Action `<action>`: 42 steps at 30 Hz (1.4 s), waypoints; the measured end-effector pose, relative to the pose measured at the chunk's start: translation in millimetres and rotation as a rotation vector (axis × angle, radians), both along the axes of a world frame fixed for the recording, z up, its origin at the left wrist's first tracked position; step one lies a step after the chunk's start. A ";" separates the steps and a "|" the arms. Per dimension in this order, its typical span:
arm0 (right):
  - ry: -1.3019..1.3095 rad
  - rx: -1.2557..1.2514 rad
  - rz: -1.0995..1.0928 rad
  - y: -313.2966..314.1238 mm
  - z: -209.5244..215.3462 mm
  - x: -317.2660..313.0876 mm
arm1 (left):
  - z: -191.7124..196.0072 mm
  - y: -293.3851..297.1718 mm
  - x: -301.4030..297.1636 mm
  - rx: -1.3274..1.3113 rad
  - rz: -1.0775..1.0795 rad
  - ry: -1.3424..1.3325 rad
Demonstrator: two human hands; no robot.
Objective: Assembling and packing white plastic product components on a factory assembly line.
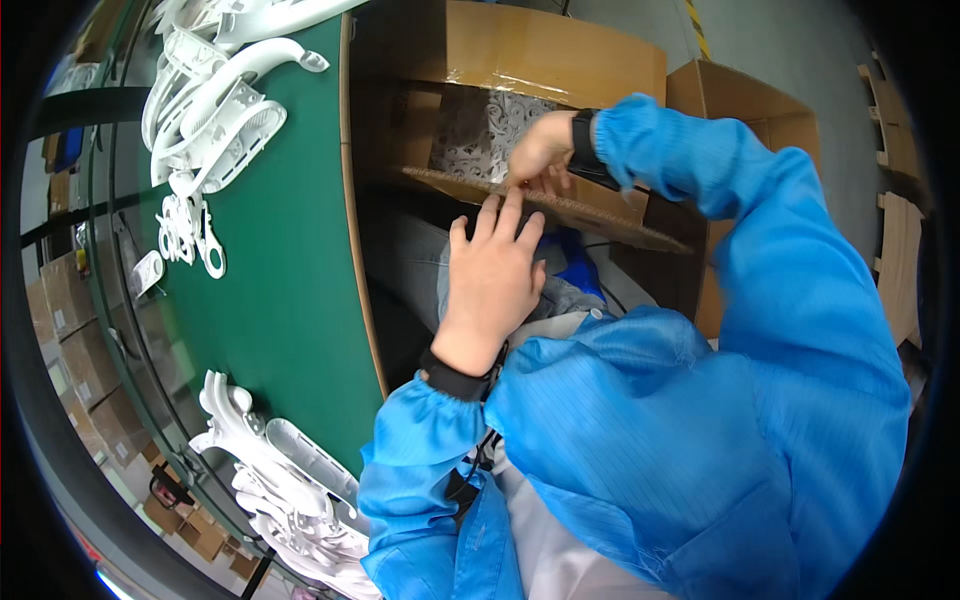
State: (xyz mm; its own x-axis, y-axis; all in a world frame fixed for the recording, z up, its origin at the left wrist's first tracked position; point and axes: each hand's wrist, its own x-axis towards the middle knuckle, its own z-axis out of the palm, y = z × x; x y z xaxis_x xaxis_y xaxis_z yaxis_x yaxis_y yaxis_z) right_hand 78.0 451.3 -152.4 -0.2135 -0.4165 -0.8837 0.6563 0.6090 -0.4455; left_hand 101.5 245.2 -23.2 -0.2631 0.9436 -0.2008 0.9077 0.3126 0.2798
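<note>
Blue smock sleeves, black elastic cuffs

Corrugated cardboard sheet [560,205]: brown, thin, flat, tilted slightly, laid across the opening of a brown cardboard box [540,60] beside the green table; its near edge is touched by fingertips. White moulded plastic parts [490,130] are seen stacked beneath it.

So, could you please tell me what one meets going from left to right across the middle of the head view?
Cardboard boxes → green table → left hand → cardboard sheet → blue sleeve.
</note>
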 end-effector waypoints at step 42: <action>-0.039 0.356 -0.213 59.7 -12.7 -115.9 | -59.2 -24.3 12.7 0.270 0.099 0.010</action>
State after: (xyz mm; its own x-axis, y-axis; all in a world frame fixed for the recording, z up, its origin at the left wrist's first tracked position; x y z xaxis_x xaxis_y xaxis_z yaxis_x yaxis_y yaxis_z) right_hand -37.9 511.0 -165.0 -0.2257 -0.0334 -0.9736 0.7962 0.5696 -0.2041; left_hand 114.3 220.9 -82.4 -0.3570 0.9323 0.0572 0.8799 0.3151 0.3558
